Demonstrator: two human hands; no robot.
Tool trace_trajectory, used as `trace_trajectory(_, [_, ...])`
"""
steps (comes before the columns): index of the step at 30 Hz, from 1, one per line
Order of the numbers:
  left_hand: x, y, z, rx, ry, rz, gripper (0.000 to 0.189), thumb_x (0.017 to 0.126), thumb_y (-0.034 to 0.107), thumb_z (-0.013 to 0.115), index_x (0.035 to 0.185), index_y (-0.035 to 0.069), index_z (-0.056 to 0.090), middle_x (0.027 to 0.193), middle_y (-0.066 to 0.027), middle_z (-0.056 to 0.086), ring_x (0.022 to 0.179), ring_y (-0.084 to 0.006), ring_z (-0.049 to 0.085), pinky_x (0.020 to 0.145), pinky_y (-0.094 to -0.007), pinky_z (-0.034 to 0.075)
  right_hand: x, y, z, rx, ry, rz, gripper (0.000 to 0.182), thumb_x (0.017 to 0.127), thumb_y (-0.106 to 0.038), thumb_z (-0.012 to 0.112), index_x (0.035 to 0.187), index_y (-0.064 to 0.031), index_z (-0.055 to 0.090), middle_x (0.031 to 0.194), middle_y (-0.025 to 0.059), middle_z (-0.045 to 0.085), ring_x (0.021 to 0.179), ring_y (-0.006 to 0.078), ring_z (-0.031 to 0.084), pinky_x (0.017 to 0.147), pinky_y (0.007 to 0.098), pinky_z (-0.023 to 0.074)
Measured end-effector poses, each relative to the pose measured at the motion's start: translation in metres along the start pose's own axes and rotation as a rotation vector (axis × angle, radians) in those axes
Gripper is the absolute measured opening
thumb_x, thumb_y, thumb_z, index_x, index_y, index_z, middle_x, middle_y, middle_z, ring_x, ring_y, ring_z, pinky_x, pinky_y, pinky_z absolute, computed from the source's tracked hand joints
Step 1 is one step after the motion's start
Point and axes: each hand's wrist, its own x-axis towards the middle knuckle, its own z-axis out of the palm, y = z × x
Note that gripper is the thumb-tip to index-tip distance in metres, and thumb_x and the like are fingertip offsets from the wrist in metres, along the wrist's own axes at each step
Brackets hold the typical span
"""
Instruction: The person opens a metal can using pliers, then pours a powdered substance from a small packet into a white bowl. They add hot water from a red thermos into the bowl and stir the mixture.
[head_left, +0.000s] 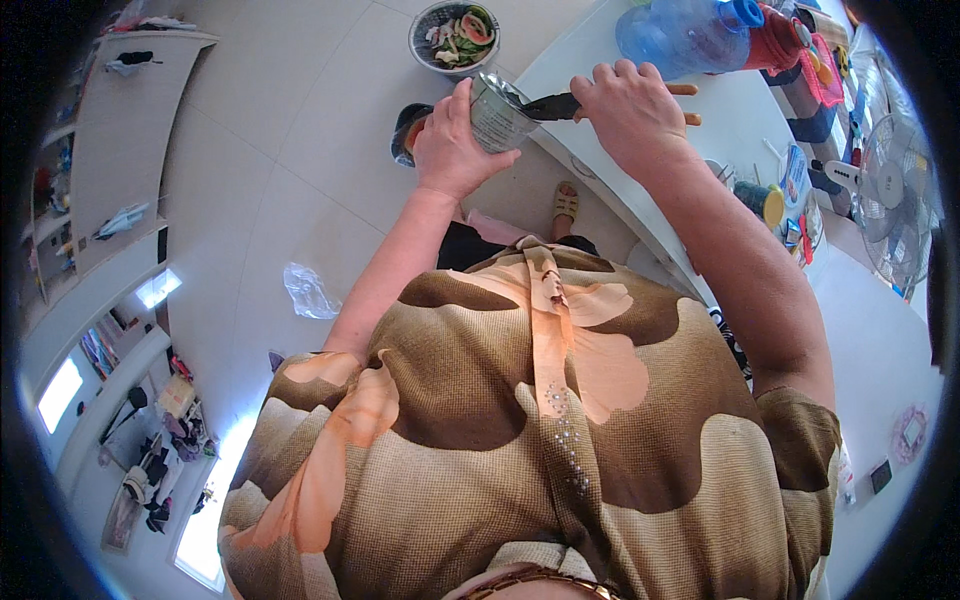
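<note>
My left hand (454, 142) is wrapped around an open tin can (499, 124) with printed writing on its side. The can is tilted, its mouth turned to the upper right. In my right hand (630, 109) is a black shears-like tool (553, 107), whose two orange-brown handle ends stick out past the fist. The tool's tip is at the can's rim; whether it grips the metal or reaches inside cannot be told. Both hands are held out in front of my body, above the floor and the near edge of a white table (574, 75).
A grey bin (418, 56) with watermelon rinds and scraps stands on the floor beyond the can. On the table lie a large blue plastic bottle (675, 37) and a yellow-lidded jar (772, 206). A fan (892, 187) stands at right. Clear plastic film (307, 291) lies on the floor.
</note>
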Motion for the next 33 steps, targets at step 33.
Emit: trace_trajectory(33, [-0.012, -0.026, -0.028, 0.132, 0.178, 0.27, 0.103, 0.052, 0.034, 0.087, 0.139, 0.014, 0.036, 0.13, -0.0093, 0.048, 0.117, -0.0301, 0.05, 0.095, -0.0456, 0.042, -0.012, -0.003, 0.014, 0.496, -0.212, 0.24, 0.017, 0.091, -0.009, 0.047, 0.101, -0.005, 0.061, 0.092, 0.017, 0.066, 0.092, 0.0362, 0.063, 0.078, 0.0456, 0.0479])
